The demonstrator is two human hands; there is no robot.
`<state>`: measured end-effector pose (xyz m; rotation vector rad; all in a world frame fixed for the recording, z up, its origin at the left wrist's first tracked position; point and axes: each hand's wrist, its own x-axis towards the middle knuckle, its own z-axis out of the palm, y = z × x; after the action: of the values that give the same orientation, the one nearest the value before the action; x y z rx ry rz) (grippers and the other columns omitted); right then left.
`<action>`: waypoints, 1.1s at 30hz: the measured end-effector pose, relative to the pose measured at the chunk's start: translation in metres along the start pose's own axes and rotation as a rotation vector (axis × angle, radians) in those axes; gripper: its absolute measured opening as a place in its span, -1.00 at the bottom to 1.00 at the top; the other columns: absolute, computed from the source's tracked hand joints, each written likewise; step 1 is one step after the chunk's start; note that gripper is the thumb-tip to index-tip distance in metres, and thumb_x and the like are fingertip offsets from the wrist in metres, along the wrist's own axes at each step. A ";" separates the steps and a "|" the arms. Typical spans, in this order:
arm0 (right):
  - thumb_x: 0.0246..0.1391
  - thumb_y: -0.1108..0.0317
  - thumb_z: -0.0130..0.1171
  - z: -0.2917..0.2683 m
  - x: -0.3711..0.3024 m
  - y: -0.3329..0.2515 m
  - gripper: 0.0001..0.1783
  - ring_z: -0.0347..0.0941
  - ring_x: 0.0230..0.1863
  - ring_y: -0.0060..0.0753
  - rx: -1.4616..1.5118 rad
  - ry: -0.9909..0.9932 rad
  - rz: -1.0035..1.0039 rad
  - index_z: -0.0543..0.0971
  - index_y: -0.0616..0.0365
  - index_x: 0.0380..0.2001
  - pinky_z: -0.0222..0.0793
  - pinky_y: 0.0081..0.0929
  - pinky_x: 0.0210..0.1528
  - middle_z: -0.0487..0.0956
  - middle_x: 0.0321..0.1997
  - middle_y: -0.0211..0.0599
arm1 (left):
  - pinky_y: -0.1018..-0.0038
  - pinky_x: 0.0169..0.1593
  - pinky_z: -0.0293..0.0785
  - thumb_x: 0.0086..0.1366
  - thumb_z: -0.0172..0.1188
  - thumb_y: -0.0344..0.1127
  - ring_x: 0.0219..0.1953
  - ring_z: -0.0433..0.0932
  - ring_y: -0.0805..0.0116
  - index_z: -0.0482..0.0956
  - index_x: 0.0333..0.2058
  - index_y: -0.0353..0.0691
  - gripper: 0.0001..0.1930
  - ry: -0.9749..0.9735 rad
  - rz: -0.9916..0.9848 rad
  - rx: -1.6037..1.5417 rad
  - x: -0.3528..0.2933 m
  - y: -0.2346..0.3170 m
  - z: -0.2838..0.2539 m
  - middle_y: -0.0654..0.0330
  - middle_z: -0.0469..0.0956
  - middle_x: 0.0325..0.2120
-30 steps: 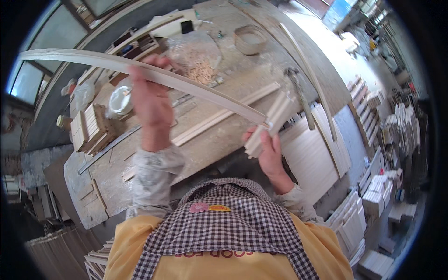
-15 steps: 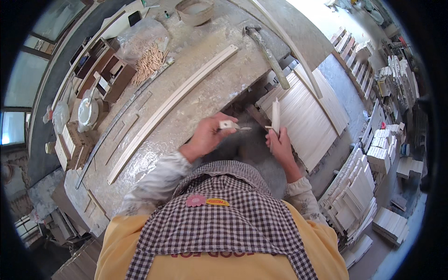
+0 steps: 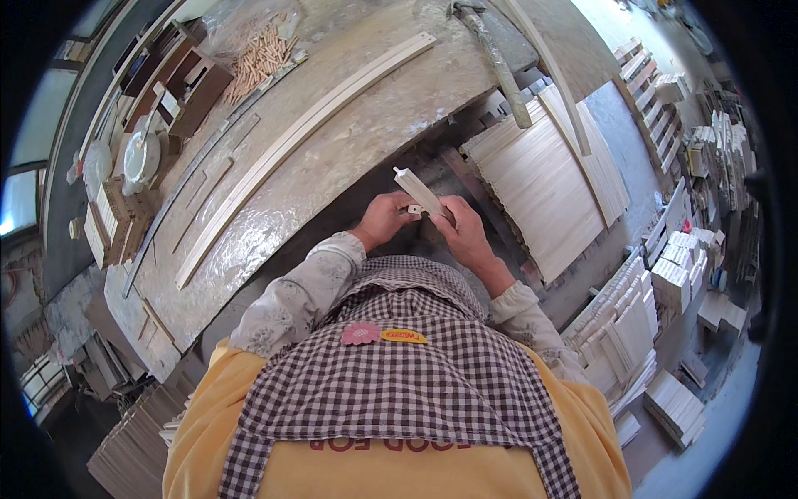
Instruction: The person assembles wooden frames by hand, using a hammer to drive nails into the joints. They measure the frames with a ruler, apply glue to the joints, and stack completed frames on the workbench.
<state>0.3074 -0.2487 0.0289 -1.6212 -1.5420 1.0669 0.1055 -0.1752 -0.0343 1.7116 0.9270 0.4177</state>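
Gripping a pale square-section wooden stick (image 3: 424, 194) in the right hand (image 3: 467, 237), fingers closed round its lower end, off the near edge of the worn grey-brown workbench (image 3: 357, 137). Left hand (image 3: 384, 219) pinches a small pale wooden piece with a dark hole (image 3: 414, 209), beside the stick, same side of bench; contact unclear. Long pale wooden strip (image 3: 298, 131) lies on bench.

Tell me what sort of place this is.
Probably a woodworking shop: a hammer and a heap of wooden pegs rest on the worktable, and stacks of cut wood sit off to the right.
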 end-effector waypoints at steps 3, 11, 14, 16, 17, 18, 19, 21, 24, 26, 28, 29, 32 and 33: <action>0.23 0.34 0.18 0.004 0.004 0.005 -0.70 0.50 -0.18 0.04 -0.014 -0.018 -0.019 0.51 0.25 -0.03 0.43 -0.17 -0.14 0.52 -0.16 -0.01 | 0.32 0.01 0.58 0.18 0.41 -0.43 -0.13 0.70 0.17 0.70 -0.03 -0.21 -0.65 0.008 -0.021 -0.021 0.000 -0.001 0.002 0.02 0.71 -0.13; 0.19 0.41 0.14 0.020 0.006 0.007 -0.70 0.46 -0.09 0.08 -0.361 0.035 -0.222 0.50 0.18 0.00 0.43 -0.09 -0.07 0.47 -0.13 -0.07 | 0.26 -0.03 0.57 0.21 0.42 -0.37 -0.12 0.69 0.18 0.71 -0.11 -0.24 -0.73 0.003 -0.157 -0.008 -0.004 -0.009 0.008 0.07 0.73 -0.18; 0.15 0.41 0.14 0.025 0.010 0.001 -0.70 0.44 -0.10 0.00 -0.538 -0.073 -0.279 0.51 0.13 -0.03 0.41 -0.12 -0.09 0.45 -0.18 -0.14 | 0.22 -0.07 0.57 0.20 0.43 -0.28 -0.16 0.69 0.11 0.70 -0.18 -0.23 -0.76 0.260 -0.034 -0.020 -0.019 -0.044 0.034 0.06 0.72 -0.26; 0.12 0.39 0.16 0.027 0.007 0.005 -0.69 0.44 -0.11 -0.04 -0.603 -0.075 -0.307 0.52 0.10 -0.04 0.40 -0.16 -0.11 0.44 -0.18 -0.16 | 0.19 -0.08 0.56 0.19 0.42 -0.23 -0.16 0.67 0.04 0.67 -0.14 -0.19 -0.71 -0.142 -0.139 0.211 -0.032 -0.003 0.013 0.04 0.70 -0.26; 0.10 0.38 0.17 0.027 0.007 0.003 -0.68 0.45 -0.11 -0.06 -0.635 -0.082 -0.330 0.52 0.09 -0.04 0.39 -0.17 -0.12 0.44 -0.18 -0.18 | 0.18 -0.09 0.56 0.19 0.42 -0.20 -0.17 0.66 0.01 0.66 -0.12 -0.17 -0.69 -0.333 -0.194 0.325 -0.042 0.015 0.002 0.04 0.69 -0.26; 0.09 0.38 0.17 0.027 0.006 0.001 -0.69 0.45 -0.12 -0.08 -0.630 -0.096 -0.351 0.52 0.10 -0.06 0.38 -0.19 -0.13 0.45 -0.19 -0.19 | 0.19 -0.16 0.53 0.16 0.42 -0.18 -0.19 0.62 0.01 0.61 -0.02 -0.05 -0.60 -0.364 -0.148 0.311 -0.053 0.016 0.000 0.06 0.64 -0.23; 0.08 0.38 0.17 0.027 0.004 0.001 -0.69 0.46 -0.13 -0.11 -0.625 -0.105 -0.360 0.52 0.10 -0.07 0.36 -0.20 -0.13 0.46 -0.20 -0.21 | 0.20 -0.15 0.51 0.14 0.42 -0.19 -0.19 0.61 0.03 0.60 -0.01 -0.05 -0.58 -0.238 -0.047 0.406 -0.058 0.027 -0.008 0.08 0.63 -0.23; 0.06 0.37 0.18 0.029 -0.004 -0.003 -0.69 0.48 -0.15 -0.15 -0.628 -0.128 -0.368 0.52 0.13 -0.09 0.35 -0.22 -0.14 0.48 -0.23 -0.23 | 0.21 -0.14 0.47 0.11 0.42 -0.19 -0.20 0.59 0.08 0.57 0.01 -0.06 -0.54 0.004 0.151 0.583 -0.064 0.078 -0.036 0.12 0.60 -0.23; -0.02 0.35 0.23 0.037 -0.012 -0.006 -0.65 0.57 -0.31 -0.19 -0.633 -0.087 -0.385 0.52 0.20 -0.13 0.32 -0.22 -0.18 0.58 -0.38 -0.27 | 0.23 -0.06 0.36 0.07 0.40 -0.14 -0.22 0.59 0.11 0.58 -0.10 -0.16 -0.56 -0.115 0.137 0.811 -0.055 0.071 -0.040 0.16 0.59 -0.27; -0.05 0.33 0.24 0.035 -0.013 -0.006 -0.69 0.60 -0.38 -0.15 -0.730 -0.239 -0.218 0.56 0.18 -0.19 0.36 -0.19 -0.20 0.62 -0.45 -0.22 | 0.22 -0.10 0.37 0.07 0.35 -0.20 -0.30 0.65 0.14 0.63 -0.26 -0.15 -0.73 -0.356 -0.005 0.867 -0.052 0.054 -0.033 0.15 0.66 -0.40; -0.07 0.32 0.24 0.035 -0.015 -0.002 -0.74 0.63 -0.44 -0.11 -0.789 -0.377 -0.095 0.60 0.16 -0.27 0.41 -0.16 -0.23 0.64 -0.51 -0.17 | 0.21 -0.15 0.38 0.09 0.29 -0.26 -0.39 0.66 0.13 0.66 -0.37 -0.14 -0.85 -0.370 -0.022 0.882 -0.055 0.035 -0.020 0.12 0.66 -0.50; -0.07 0.31 0.24 0.037 -0.015 0.002 -0.77 0.64 -0.46 -0.10 -0.802 -0.438 -0.057 0.62 0.15 -0.31 0.43 -0.15 -0.25 0.65 -0.53 -0.15 | 0.20 -0.17 0.38 0.10 0.26 -0.28 -0.43 0.67 0.13 0.67 -0.42 -0.13 -0.90 -0.378 -0.030 0.890 -0.056 0.027 -0.014 0.11 0.67 -0.55; -0.05 0.30 0.22 0.044 -0.020 0.011 -0.82 0.66 -0.46 -0.07 -0.808 -0.488 0.041 0.65 0.14 -0.39 0.48 -0.12 -0.27 0.67 -0.53 -0.10 | 0.18 -0.22 0.38 0.12 0.19 -0.32 -0.52 0.66 0.11 0.67 -0.52 -0.10 -0.89 -0.416 -0.026 0.885 -0.054 0.028 -0.012 0.08 0.66 -0.60; -0.04 0.29 0.21 0.046 -0.020 0.012 -0.83 0.67 -0.45 -0.07 -0.808 -0.480 0.067 0.66 0.13 -0.41 0.49 -0.12 -0.28 0.68 -0.52 -0.09 | 0.18 -0.22 0.38 0.13 0.19 -0.32 -0.51 0.66 0.11 0.67 -0.52 -0.10 -0.89 -0.408 -0.016 0.872 -0.054 0.027 -0.012 0.08 0.66 -0.59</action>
<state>0.2727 -0.2733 -0.0003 -2.0237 -2.4780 0.9651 0.0734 -0.2114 0.0041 2.4382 0.8643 -0.4169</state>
